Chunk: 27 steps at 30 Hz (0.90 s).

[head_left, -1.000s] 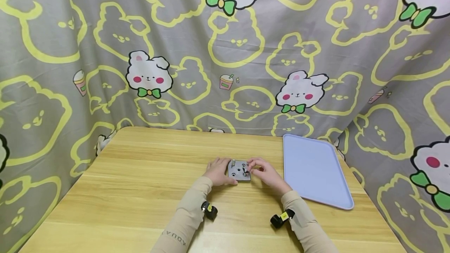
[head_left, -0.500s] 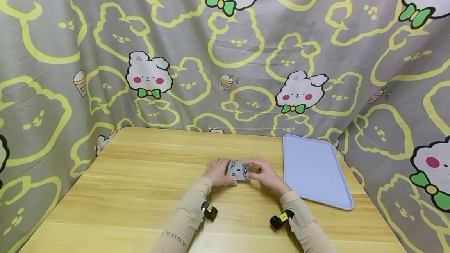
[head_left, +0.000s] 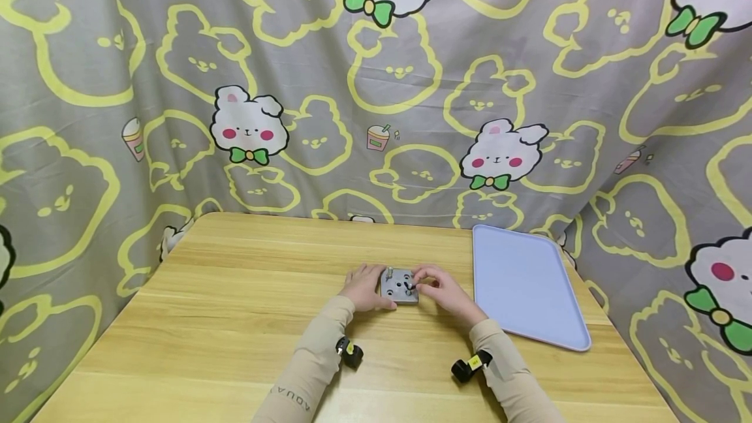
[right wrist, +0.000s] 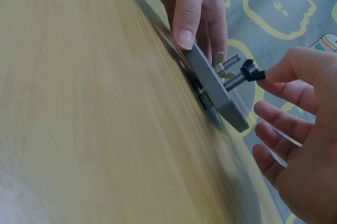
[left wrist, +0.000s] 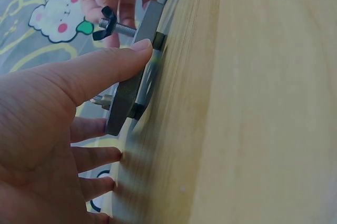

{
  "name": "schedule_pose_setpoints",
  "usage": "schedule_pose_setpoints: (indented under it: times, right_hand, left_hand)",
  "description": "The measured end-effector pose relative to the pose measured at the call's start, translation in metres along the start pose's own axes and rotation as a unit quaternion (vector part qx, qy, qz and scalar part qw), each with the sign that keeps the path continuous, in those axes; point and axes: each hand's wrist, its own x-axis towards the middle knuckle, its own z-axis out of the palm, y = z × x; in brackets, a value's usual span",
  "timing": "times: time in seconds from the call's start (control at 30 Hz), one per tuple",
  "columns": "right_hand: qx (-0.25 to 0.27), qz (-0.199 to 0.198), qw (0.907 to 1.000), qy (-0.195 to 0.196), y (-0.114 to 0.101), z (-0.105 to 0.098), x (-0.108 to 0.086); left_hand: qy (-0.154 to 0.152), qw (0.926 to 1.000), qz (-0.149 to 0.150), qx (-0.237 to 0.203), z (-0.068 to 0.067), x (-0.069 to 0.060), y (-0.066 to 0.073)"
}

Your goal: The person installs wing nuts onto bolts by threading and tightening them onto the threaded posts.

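A square grey plate (head_left: 401,277) with several holes lies near the middle of the table. My left hand (head_left: 365,287) grips its left side, the thumb (left wrist: 113,71) on the near edge and fingers toward the far edge. A black wing nut (right wrist: 249,70) sits high on a threaded bolt (right wrist: 234,82) standing up from the plate's right side. With thumb and forefinger, my right hand (head_left: 444,291) pinches a wing of it; the other fingers are spread loosely. Another bolt, at the plate's far left, carries a metal wing nut (right wrist: 220,67). Short dark feet (left wrist: 158,40) show beneath the plate.
To the right of my right hand lies a light blue tray (head_left: 523,279) on the wooden table (head_left: 235,318). A patterned curtain (head_left: 411,168) hangs behind the table and at both sides. Each forearm wears a black strapped camera (head_left: 468,367).
The right fingers have shifted slightly around the black wing nut, moving in and back, and the nut's wings have turned. My left hand and the plate stay in place.
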Motion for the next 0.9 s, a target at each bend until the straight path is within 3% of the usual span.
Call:
schedule_pose_setpoints:
  times: [0.9]
  right_hand:
    - [-0.010, -0.038, 0.9989, -0.025, 0.0037, 0.0008, 0.0011]
  left_hand:
    - [0.005, 0.9996, 0.023, 0.015, -0.0010, -0.0003, 0.0005]
